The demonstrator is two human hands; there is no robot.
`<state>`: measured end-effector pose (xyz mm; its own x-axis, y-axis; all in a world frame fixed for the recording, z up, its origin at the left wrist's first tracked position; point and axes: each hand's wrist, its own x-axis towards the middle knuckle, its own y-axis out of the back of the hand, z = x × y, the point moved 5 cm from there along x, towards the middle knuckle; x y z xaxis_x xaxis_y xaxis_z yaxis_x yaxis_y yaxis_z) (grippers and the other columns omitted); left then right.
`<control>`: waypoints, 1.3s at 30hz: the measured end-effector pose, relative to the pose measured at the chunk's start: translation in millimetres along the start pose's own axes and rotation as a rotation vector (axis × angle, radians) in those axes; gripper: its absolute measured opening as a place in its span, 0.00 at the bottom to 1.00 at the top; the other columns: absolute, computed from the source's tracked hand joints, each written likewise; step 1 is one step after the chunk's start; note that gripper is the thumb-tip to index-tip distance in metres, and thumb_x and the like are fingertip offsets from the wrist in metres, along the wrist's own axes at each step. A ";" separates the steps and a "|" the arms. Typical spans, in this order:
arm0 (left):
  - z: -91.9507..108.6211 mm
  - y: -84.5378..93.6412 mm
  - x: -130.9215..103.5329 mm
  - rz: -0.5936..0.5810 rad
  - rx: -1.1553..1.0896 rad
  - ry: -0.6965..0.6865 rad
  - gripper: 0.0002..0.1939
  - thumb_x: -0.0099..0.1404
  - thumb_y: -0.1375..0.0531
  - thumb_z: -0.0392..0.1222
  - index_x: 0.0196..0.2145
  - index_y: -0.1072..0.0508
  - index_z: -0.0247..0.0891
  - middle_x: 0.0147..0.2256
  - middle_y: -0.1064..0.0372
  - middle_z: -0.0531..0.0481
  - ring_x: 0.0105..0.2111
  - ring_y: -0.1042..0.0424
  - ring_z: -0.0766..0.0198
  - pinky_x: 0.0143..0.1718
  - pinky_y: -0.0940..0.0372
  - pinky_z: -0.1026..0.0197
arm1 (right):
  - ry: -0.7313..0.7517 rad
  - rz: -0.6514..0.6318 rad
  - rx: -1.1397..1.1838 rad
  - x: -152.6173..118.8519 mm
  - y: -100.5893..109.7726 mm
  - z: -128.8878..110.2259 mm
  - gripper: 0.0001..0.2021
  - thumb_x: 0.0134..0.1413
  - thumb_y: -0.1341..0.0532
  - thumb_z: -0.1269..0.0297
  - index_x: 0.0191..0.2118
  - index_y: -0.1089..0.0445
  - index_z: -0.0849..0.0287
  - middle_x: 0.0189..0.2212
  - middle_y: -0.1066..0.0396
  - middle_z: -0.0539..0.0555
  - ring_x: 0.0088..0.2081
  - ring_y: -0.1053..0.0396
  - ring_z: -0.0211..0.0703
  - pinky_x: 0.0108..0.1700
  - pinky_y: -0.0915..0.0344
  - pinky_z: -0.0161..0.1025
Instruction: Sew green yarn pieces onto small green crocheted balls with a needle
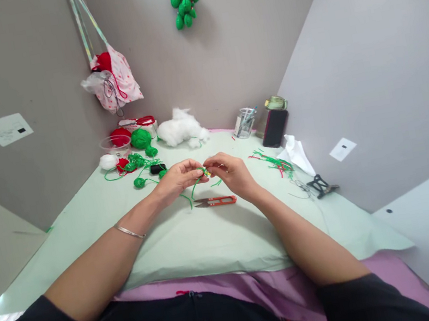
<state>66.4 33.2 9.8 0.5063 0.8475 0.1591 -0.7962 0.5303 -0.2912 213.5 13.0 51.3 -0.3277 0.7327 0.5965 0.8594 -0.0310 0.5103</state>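
Observation:
Close together above the table, my two hands meet at a small piece of green yarn [204,170]. My left hand [179,179] pinches that yarn between thumb and fingers, and a loose green strand trails down below it. The fingertips of my right hand [233,172] are closed against the same spot. A tiny yellow bit shows there, and what the right fingers grip is too small to make out. Just below the hands, thread snips [224,200] with orange handles lie on the pale green cloth, blades pointing left.
Yarn balls [141,138], a clear tub [115,144] and white stuffing [179,128] sit at the back left. Rightward are a pen cup [245,123], a leaning phone [275,128], yarn scraps [277,163] and a black clip-like object [322,186]. A bag [117,80] hangs above.

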 end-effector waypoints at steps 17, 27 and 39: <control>-10.7 5.3 2.4 0.137 0.111 0.081 0.16 0.50 0.30 0.41 0.29 0.33 0.34 0.27 0.28 0.52 0.31 0.26 0.66 0.42 0.35 0.60 | 0.278 -0.059 -0.509 -10.1 -13.1 -14.2 0.09 0.64 0.46 0.67 0.40 0.28 0.56 0.40 0.27 0.54 0.34 0.30 0.36 0.32 0.38 0.31; 7.7 4.2 -3.6 0.179 0.363 0.026 0.12 0.52 0.34 0.38 0.27 0.36 0.36 0.19 0.40 0.61 0.19 0.44 0.75 0.21 0.52 0.69 | 0.467 0.028 -0.548 -21.1 -19.8 -20.2 0.12 0.64 0.48 0.71 0.42 0.27 0.56 0.41 0.25 0.54 0.37 0.28 0.34 0.33 0.36 0.29; -1.8 6.6 2.0 0.153 0.001 0.048 0.15 0.49 0.31 0.35 0.27 0.35 0.34 0.23 0.31 0.56 0.28 0.28 0.69 0.44 0.34 0.57 | 0.293 0.051 -0.230 -11.6 -19.8 -21.6 0.09 0.63 0.46 0.67 0.39 0.27 0.55 0.40 0.27 0.58 0.43 0.29 0.43 0.46 0.32 0.40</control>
<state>62.7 38.4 6.5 0.3941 0.9166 0.0673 -0.8657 0.3948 -0.3078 191.8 -9.5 47.7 -0.4138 0.5014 0.7598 0.7780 -0.2387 0.5812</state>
